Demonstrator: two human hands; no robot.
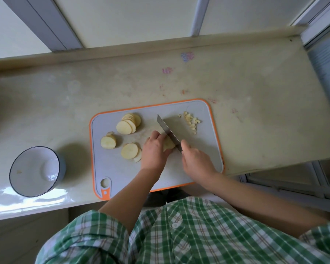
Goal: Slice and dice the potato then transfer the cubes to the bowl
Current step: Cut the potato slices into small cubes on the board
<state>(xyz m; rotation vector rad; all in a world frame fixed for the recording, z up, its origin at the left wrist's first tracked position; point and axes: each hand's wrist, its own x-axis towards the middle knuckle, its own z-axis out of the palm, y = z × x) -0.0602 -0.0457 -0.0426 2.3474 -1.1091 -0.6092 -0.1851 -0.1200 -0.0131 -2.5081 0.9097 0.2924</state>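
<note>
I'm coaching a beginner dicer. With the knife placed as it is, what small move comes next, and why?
Probably press the knife down through the potato piece that the left hand holds: the right hand grips its handle, the blade lies across the piece, and only a small pile of cubes is cut.

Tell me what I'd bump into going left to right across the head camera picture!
bowl → potato slices → left hand holding a potato piece → knife → little potato cubes. The right hand gripping the knife overlaps the cubes sideways, so it's left out.
</note>
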